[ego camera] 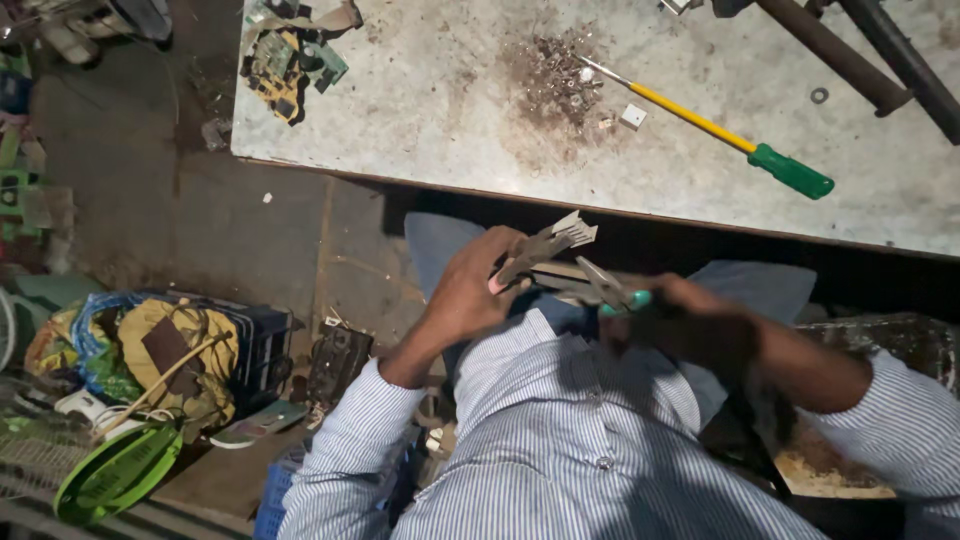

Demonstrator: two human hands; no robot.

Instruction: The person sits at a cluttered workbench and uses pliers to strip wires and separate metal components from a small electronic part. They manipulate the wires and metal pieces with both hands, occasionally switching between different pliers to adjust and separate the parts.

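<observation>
Hands over lap, near bench edge: left hand [470, 290] clamps metal part [550, 245] steady; right hand [690, 320] closed on teal-handled pliers [605, 288] w/ tips at part. Screwdriver [720, 130] parked far on bench [420, 110].

A pale, stained workbench [430, 110] carried a yellow-shafted screwdriver with a green handle [720, 130], a scatter of small nuts and screws [560, 80], a small white block [632, 116], a washer [819, 95], circuit-board scraps [285, 60] and two dark rods [850, 55]
</observation>
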